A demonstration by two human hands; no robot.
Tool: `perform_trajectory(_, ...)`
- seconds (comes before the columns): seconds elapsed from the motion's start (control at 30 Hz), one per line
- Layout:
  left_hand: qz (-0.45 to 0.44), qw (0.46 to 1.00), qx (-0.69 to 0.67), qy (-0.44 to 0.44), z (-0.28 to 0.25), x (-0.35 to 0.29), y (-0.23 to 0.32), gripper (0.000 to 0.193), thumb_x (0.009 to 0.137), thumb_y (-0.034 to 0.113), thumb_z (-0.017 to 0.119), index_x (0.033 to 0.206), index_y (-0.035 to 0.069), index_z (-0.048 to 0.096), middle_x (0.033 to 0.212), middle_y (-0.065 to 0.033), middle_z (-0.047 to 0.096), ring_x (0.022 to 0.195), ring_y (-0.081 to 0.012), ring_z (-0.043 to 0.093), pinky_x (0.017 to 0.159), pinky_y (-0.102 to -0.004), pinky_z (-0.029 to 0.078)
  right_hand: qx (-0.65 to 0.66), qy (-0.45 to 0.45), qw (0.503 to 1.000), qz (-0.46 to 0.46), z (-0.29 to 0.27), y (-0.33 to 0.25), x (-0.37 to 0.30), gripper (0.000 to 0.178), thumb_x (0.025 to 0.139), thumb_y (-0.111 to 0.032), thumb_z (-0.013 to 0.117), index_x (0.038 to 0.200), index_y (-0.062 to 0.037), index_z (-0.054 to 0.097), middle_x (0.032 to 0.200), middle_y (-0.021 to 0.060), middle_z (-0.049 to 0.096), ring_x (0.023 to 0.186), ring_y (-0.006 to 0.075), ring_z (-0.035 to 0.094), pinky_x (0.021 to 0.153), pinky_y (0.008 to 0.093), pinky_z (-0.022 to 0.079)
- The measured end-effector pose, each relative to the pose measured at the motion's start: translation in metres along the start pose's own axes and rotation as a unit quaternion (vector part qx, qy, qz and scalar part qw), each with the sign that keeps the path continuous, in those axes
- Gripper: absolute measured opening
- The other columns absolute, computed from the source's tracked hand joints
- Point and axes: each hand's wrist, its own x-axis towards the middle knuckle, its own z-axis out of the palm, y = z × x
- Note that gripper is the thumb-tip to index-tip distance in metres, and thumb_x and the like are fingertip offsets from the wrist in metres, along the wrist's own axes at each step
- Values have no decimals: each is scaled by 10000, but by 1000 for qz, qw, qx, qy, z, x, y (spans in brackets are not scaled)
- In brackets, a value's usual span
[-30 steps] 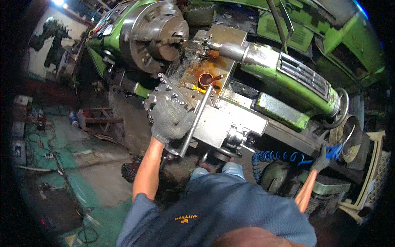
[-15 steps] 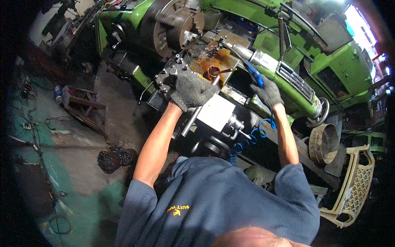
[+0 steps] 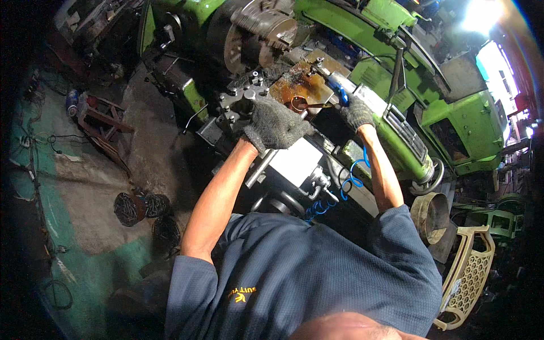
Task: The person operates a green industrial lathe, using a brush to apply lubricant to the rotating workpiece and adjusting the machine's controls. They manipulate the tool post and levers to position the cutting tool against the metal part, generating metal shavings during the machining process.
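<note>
My left hand, in a grey knit glove, is closed over a round metal bar beside the lathe's tool post. The bar shows on both sides of the glove; the fingertips are hidden under the hand. In my right hand, also gloved, is a blue air blow gun, its nozzle toward the carriage. A coiled blue hose hangs below that hand. Between my hands, a small cup of dark liquid with a brush handle across it rests on an oily, brown-stained plate.
The lathe chuck looks blurred, at the far left of the carriage. A handwheel sits at the green tailstock's end. On the right are a metal ring and a beige grille. A brown metal frame and black bags lie on the left floor.
My right hand has brought the blow gun left, closer to the cup and brush. The left hand stays over the bar. The whole view has shifted a little.
</note>
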Motion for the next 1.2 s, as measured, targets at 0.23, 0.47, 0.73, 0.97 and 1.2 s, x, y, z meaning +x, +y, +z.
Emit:
perform_trajectory(0.23, 47, 997, -16, 54, 11, -2, -7, 352, 833, 409, 661, 586, 161, 690, 527, -88, 597, 467, -296, 563, 496, -470, 404, 9, 10, 1000, -17, 0, 3, 16, 442, 862, -409, 689, 1165, -90, 649, 1006, 244, 697, 974, 427, 664, 856, 512, 509)
perform_trajectory(0.47, 35, 999, -21, 31, 11, 0, -9, 360, 837, 375, 656, 569, 135, 674, 515, -107, 585, 462, -303, 558, 499, -469, 405, 18, 44, 998, -48, 1, -14, 18, 462, 863, -384, 667, 1233, -110, 624, 1014, 252, 695, 973, 426, 666, 849, 519, 513)
perform_trajectory(0.73, 36, 999, 4, 16, 7, 1, -7, 286, 801, 340, 663, 596, 139, 650, 556, -92, 597, 493, -306, 566, 508, -454, 421, -10, 0, 1000, 13, -10, -16, 4, 493, 858, -383, 676, 1283, -142, 607, 1048, 244, 695, 994, 418, 668, 870, 510, 516)
perform_trajectory(0.97, 13, 1000, 2, 23, 5, 2, -3, 398, 838, 394, 657, 545, 125, 652, 510, -113, 575, 465, -307, 553, 494, -458, 404, -15, -5, 999, -37, -17, -24, 29, 473, 836, -406, 686, 1189, -94, 650, 1065, 233, 697, 999, 402, 672, 868, 501, 520)
perform_trajectory(1.2, 40, 999, 14, 27, 8, 3, -4, 418, 847, 386, 653, 524, 122, 621, 493, -110, 552, 448, -306, 533, 485, -461, 387, 13, -46, 998, -38, 1, -25, 88, 450, 792, -409, 727, 1091, -74, 712, 959, 215, 720, 923, 372, 699, 821, 462, 532)
